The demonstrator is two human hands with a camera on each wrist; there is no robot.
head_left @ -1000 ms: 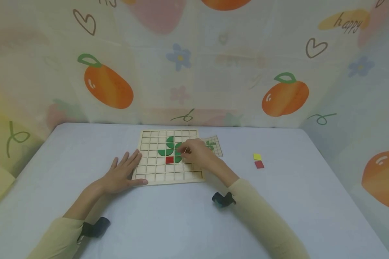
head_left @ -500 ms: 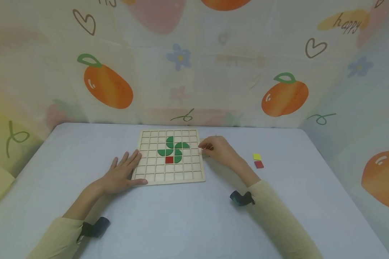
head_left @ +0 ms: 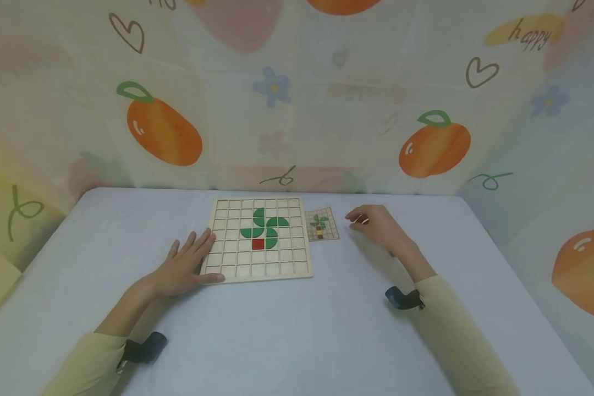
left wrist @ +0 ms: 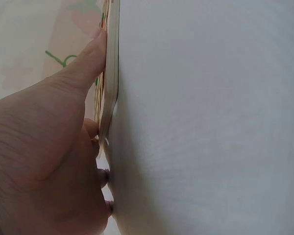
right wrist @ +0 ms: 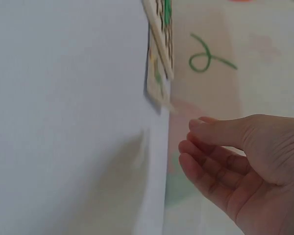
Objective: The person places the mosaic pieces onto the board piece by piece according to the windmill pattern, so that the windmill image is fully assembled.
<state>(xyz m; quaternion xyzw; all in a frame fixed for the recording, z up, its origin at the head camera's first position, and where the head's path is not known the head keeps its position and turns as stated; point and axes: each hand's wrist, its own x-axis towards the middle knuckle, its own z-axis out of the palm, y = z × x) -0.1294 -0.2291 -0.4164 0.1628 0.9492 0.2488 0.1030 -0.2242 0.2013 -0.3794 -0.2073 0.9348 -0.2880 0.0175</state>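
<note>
My left hand (head_left: 184, 269) lies spread at the left edge of a wooden grid board (head_left: 230, 256), its thumb over the near-left corner. Several green quarter-round pieces (head_left: 271, 238) form a pinwheel in the middle of the board, with a red square tile (head_left: 258, 244) just below. In the left wrist view the thumb (left wrist: 90, 56) rests along the board's edge. My right hand (head_left: 383, 225) hovers over the cloth to the right, fingers loosely bent. Its wrist view shows nothing between thumb and fingertips.
A small pattern card (head_left: 333, 224) lies against the board's right side, printed with a green pinwheel and coloured squares. White cloth (head_left: 277, 335) covers the table. A fruit-printed curtain (head_left: 326, 126) hangs behind it.
My right hand has moved right from over the board, past the pattern card, uncovering both. It now hides the loose yellow and red squares seen earlier. My left hand has stayed in place.
</note>
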